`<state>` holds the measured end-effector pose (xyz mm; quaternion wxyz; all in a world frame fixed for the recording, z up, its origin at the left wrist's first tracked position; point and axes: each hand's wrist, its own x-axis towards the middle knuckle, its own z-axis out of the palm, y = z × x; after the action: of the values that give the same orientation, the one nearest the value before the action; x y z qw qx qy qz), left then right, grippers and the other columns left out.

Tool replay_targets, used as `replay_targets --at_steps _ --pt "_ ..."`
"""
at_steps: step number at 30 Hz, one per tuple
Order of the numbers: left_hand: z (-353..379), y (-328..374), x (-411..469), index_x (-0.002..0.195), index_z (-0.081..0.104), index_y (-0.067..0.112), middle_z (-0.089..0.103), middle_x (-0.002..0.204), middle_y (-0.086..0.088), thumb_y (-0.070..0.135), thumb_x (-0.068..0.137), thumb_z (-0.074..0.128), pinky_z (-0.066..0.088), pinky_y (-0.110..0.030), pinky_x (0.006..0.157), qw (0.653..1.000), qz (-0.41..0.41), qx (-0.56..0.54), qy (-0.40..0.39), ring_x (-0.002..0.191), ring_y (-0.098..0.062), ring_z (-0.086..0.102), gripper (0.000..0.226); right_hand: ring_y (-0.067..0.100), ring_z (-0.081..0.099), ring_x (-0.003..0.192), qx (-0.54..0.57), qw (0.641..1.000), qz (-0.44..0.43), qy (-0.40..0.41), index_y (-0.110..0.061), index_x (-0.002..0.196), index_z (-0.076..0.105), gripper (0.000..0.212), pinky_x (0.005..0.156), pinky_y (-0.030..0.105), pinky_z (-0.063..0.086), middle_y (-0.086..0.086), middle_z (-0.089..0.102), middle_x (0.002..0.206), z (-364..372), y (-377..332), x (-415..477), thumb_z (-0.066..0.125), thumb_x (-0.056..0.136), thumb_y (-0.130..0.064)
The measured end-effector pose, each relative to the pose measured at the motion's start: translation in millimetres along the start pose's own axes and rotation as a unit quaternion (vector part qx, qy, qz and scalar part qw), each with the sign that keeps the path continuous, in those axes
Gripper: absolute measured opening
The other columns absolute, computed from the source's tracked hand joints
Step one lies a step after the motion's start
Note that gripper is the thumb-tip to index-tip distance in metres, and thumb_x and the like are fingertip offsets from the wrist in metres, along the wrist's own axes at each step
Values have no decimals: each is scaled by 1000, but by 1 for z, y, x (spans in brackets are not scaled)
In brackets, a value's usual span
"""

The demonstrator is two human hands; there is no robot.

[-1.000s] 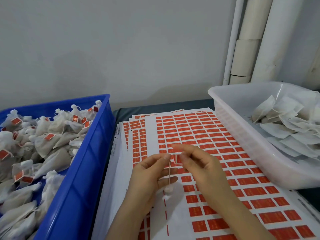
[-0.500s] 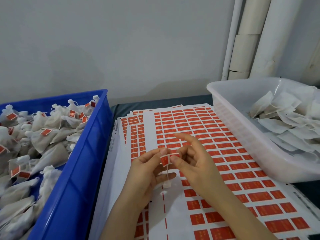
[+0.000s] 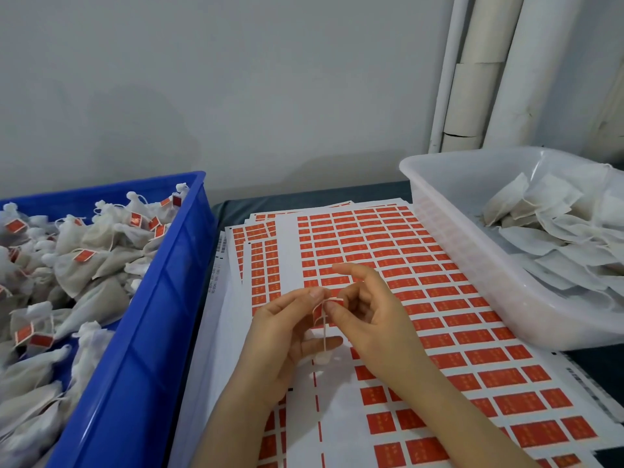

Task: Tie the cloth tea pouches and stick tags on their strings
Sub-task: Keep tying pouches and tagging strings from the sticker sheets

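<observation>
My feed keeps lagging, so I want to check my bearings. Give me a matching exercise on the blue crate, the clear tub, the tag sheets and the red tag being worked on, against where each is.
Things
1. blue crate
2. clear tub
3. tag sheets
4. red tag

Places
A. pinched between left hand and right hand, at the top of a string
B. far right, holds flat pouches, no tags
C. spread flat in the middle, under the hands
D. far left, holds tied pouches, already tagged

Pairs: 1-D, 2-B, 3-C, 4-A
</observation>
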<state>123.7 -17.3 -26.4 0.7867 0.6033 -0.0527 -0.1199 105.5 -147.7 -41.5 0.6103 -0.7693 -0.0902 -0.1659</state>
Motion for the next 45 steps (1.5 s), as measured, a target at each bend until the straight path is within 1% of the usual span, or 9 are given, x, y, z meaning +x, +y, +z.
replay_targets --at_steps 3,5,9,12,21,25,28,39,45 --pt "3 0 1 89 77 23 75 95 -1 41 72 63 59 -35 66 999 2 24 31 88 -22 72 29 2 60 79 -13 1000 3 17 -48 105 47 31 66 9 50 -17 59 78 -1 1 1 63 84 -30" --pt "6 -1 0 98 72 30 75 95 6 45 67 65 59 -31 64 997 26 61 40 88 -16 72 35 0 60 77 -23 999 8 29 -45 100 51 23 64 8 49 -19 59 76 -3 3 2 62 85 -32" --pt "9 -2 0 107 62 39 71 87 18 33 69 75 55 -19 57 983 66 155 74 80 -6 71 41 -14 57 84 -48 998 22 34 -43 83 57 11 66 0 43 -29 61 75 -6 5 3 60 86 -33" --pt "7 -6 2 109 59 38 71 84 18 26 76 74 53 -16 54 971 91 197 102 73 -7 71 38 -13 58 84 -51 998 26 33 -42 82 58 9 68 0 44 -28 62 78 -7 5 4 60 87 -34" --pt "3 -16 7 85 65 23 70 76 17 31 75 73 48 -9 51 942 149 241 179 69 -4 68 16 -12 57 85 -25 998 39 34 -37 82 59 7 66 0 43 -32 61 83 -6 3 5 61 87 -32" --pt "2 -15 6 82 67 29 68 72 26 38 72 71 44 -3 49 929 157 266 202 69 5 65 14 -16 53 87 -40 997 44 41 -40 82 59 6 66 -2 41 -35 59 81 -6 3 5 62 85 -36" --pt "3 -13 5 80 66 29 67 66 21 40 70 72 41 -1 46 925 165 261 222 68 7 64 16 -17 54 86 -21 998 54 25 -39 83 59 4 63 -3 40 -37 59 83 -6 0 5 61 86 -37" --pt "6 -14 1 86 68 43 70 81 26 42 68 60 52 -6 68 939 184 248 148 81 2 66 20 -10 60 86 7 999 40 11 -40 89 59 12 70 4 47 -29 63 83 -7 -3 4 61 87 -28" --pt "7 -11 0 82 70 40 72 76 19 41 66 63 48 -4 57 953 167 205 150 71 0 67 18 -7 63 78 16 997 44 66 -35 88 55 17 62 4 47 -28 63 83 -7 -2 4 69 81 -26"
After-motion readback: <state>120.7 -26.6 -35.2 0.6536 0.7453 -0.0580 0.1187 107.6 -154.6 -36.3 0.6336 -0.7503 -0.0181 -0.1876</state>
